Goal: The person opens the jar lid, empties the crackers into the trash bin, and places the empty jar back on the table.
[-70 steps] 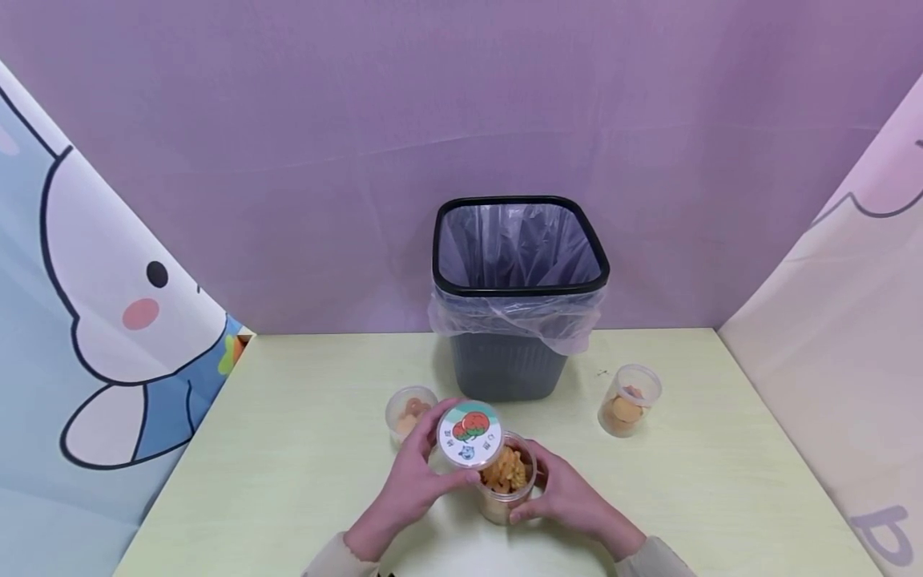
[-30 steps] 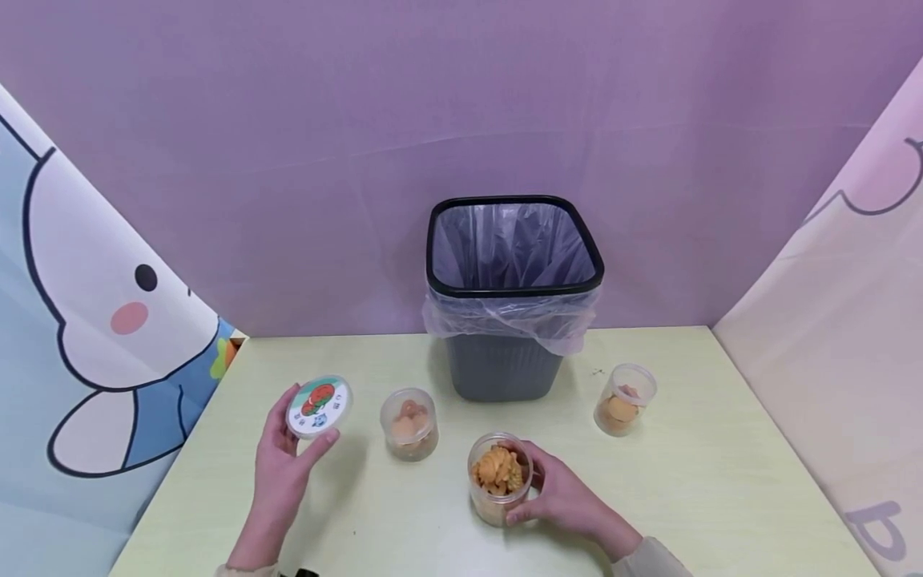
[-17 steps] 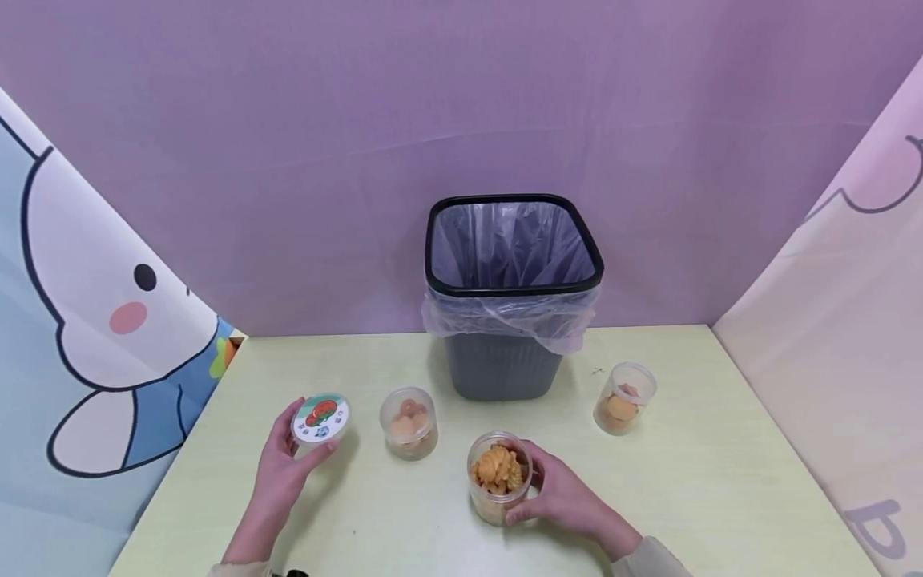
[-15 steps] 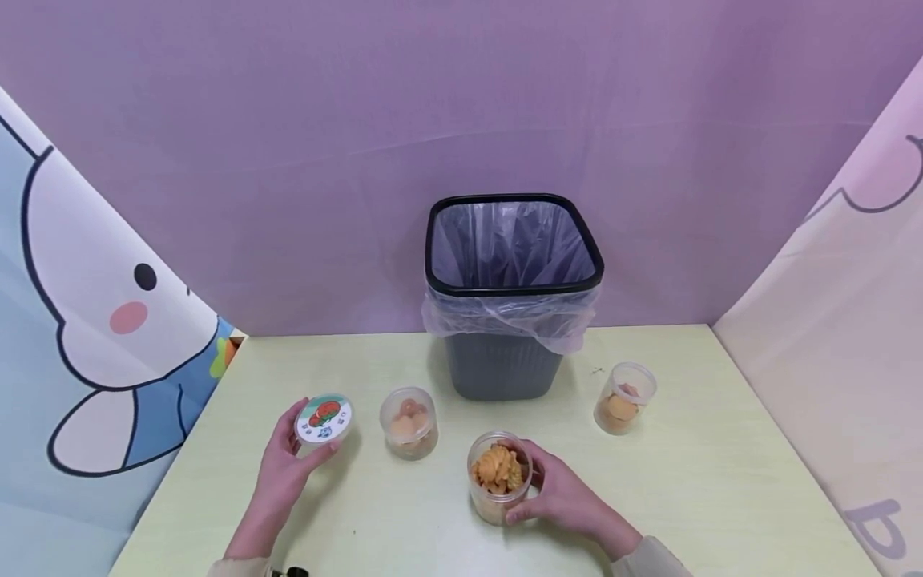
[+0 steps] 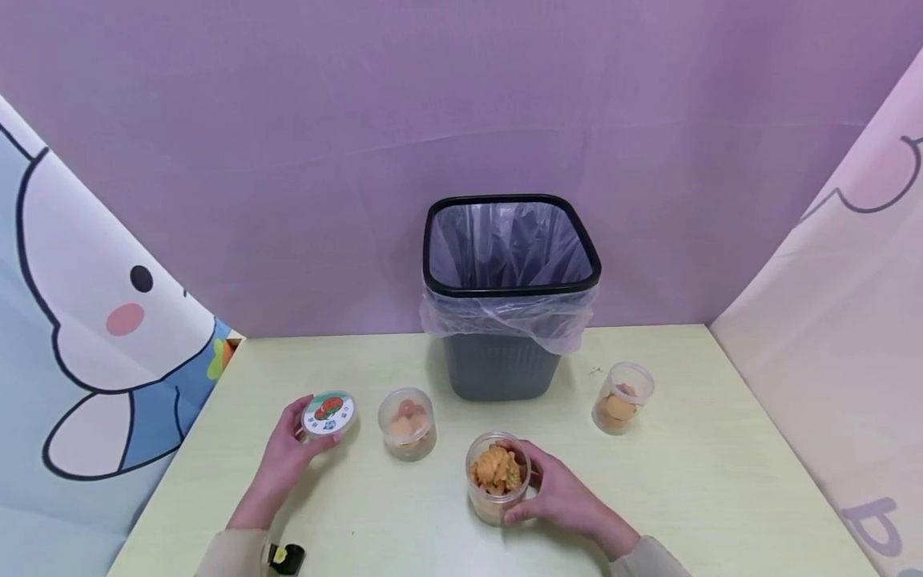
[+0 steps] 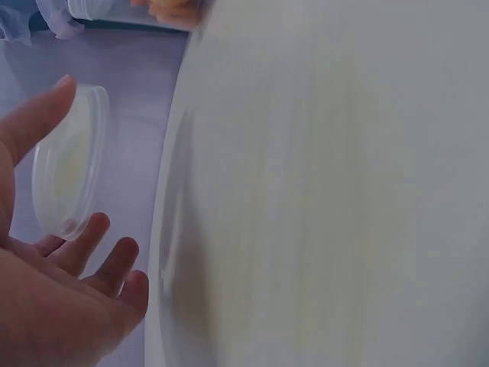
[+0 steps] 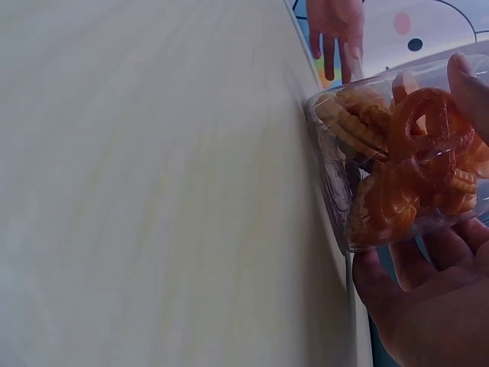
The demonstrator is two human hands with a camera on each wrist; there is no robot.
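Observation:
My left hand (image 5: 286,450) pinches a round lid (image 5: 328,413) with a red fruit print between thumb and fingers. A shadow beneath it suggests the lid is a little above the table, and its pale underside faces the camera in the left wrist view. With my right hand (image 5: 561,498) I grip the side of a clear plastic jar (image 5: 489,510) that stands upright without a lid. Brown cookies (image 5: 495,469) fill it to near the rim; in the right wrist view, a pretzel-shaped cookie (image 7: 430,138) presses against the wall.
Two more clear tubs hold cookies: one (image 5: 408,439) between the lid and the bin, one (image 5: 618,405) at the right. A grey waste bin (image 5: 503,369) with a plastic liner stands at the back. Cloth walls surround the pale table (image 5: 389,529).
My left hand has taken the lid off the jar and carried it left, then lowered it toward the table and shifted slightly right. My right hand has stayed on the jar.

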